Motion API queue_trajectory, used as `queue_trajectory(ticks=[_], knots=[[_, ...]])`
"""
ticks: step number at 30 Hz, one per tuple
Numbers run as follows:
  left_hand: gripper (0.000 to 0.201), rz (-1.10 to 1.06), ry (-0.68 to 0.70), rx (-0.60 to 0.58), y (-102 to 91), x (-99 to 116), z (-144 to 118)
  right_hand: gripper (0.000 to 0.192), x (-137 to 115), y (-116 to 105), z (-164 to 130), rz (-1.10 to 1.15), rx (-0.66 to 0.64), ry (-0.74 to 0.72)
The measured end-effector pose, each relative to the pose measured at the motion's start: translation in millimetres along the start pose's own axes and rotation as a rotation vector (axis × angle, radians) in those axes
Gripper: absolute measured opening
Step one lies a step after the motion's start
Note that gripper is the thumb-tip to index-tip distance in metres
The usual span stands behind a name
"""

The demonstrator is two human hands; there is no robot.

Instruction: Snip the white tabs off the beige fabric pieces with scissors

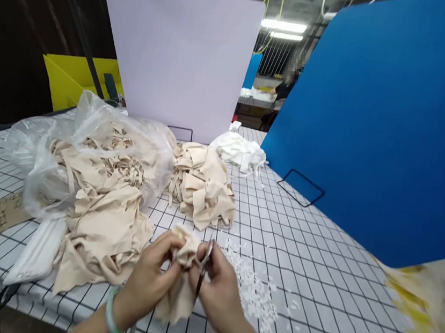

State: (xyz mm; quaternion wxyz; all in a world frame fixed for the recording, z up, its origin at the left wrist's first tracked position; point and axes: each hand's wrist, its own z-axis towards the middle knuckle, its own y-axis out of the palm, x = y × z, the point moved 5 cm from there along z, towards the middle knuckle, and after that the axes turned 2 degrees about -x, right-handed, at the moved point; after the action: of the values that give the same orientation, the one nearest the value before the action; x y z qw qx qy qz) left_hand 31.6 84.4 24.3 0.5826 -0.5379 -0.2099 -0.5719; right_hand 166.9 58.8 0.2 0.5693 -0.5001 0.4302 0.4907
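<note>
Beige, thin-looking and creased, the fabric piece [178,296] hangs between the two hands, on the near side of the strappy beige heap [207,186]; its upper part is gathered into folds and its lower part drops loosely above the gridded tablecloth [324,292]; the left hand [151,274] pinches those folds between thumb and forefinger; the right hand [218,287] curls its fingers around slim metal snips [205,264] held nearly upright, its fingertips close against the cloth, though I cannot tell whether the blades stand apart; I would judge the cloth light, soft and limp, perhaps a little stretchy, likelier to slump than to slip; crumpling should do it no harm, but a blade could nick it, so the surest hold is a flat pinch near an edge, fingertips clear of the metal; white snippets [253,292] lie scattered to the right of the heap and nearer; white cloth [238,149] lies beyond it, also to the right; left of the heap, a clear plastic bag [39,138] holds more beige cloth; a lilac panel [179,53] stands behind the heap.
</note>
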Motion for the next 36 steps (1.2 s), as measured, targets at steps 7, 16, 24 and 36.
queue_trajectory(ticks=[7,16,24,36], knots=[[0.027,0.005,0.010,0.387,-15.9,5.9,160.7,0.029,-39.0,-70.5,166.1,-0.108,0.183,-0.030],[0.029,-0.148,-0.129,0.039,76.3,-33.1,51.7,0.022,28.6,-45.9,43.1,-0.340,-0.016,0.131],[0.026,0.134,-0.102,-0.045,71.1,-31.0,5.1,0.024,51.7,-35.6,-2.3,-0.358,-0.023,0.143],[0.021,0.790,-0.179,-0.045,-39.1,-86.0,-41.1,0.058,68.6,90.1,64.9,0.186,-0.139,0.330]])
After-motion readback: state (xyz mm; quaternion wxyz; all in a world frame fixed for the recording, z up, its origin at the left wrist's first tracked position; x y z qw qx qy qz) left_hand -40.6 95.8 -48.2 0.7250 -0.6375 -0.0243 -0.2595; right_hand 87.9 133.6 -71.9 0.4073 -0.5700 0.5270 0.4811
